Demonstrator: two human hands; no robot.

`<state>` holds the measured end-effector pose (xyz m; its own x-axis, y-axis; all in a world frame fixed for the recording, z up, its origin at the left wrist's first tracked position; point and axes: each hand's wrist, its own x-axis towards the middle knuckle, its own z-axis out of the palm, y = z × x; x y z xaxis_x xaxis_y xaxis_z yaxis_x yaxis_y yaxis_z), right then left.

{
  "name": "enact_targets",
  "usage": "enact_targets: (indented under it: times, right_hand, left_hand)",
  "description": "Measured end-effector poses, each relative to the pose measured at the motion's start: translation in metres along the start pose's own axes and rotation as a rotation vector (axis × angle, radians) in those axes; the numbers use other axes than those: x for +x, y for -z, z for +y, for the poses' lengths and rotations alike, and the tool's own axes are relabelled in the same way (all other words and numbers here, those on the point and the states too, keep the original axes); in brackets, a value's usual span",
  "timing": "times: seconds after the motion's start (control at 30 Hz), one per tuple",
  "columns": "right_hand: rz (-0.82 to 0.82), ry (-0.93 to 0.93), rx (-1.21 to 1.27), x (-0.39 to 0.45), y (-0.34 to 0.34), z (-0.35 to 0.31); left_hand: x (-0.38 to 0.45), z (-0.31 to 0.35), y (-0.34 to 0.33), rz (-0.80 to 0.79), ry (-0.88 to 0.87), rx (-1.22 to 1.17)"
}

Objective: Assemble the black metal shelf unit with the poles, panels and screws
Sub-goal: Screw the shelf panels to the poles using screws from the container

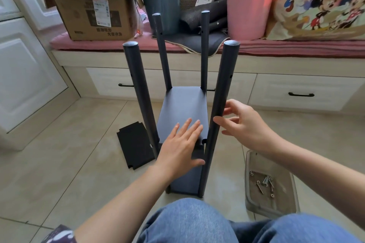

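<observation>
Left hand (180, 144) flat on panel (183, 110) (right hand (245, 122) beside pole (219, 108)).

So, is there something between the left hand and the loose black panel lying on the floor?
Yes. The near left pole rises between the left hand, which lies flat on the fitted shelf panel, and the loose panel on the floor tiles. The hand would have to go round that pole, towards the person.
</observation>
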<state>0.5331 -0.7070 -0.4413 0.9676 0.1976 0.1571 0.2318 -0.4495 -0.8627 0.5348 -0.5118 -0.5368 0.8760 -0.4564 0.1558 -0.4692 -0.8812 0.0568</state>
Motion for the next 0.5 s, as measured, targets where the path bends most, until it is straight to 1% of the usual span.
enact_targets:
  times: [0.07, 0.2, 0.37, 0.5]
  right_hand:
    - [0.008, 0.021, -0.034, 0.000, -0.001, -0.001]
    - [0.009, 0.036, -0.088, 0.001, 0.001, 0.003]
    - [-0.006, 0.096, -0.126, 0.001, -0.002, 0.003]
    - [-0.003, 0.113, -0.129, 0.004, -0.007, 0.001]
  left_hand:
    - [0.006, -0.004, -0.006, -0.044, 0.000, 0.035]
    - [0.010, -0.005, -0.016, -0.009, -0.010, 0.046]
    - [0.014, -0.004, -0.017, -0.009, 0.000, 0.041]
    - [0.017, -0.005, -0.020, 0.005, -0.029, 0.035]
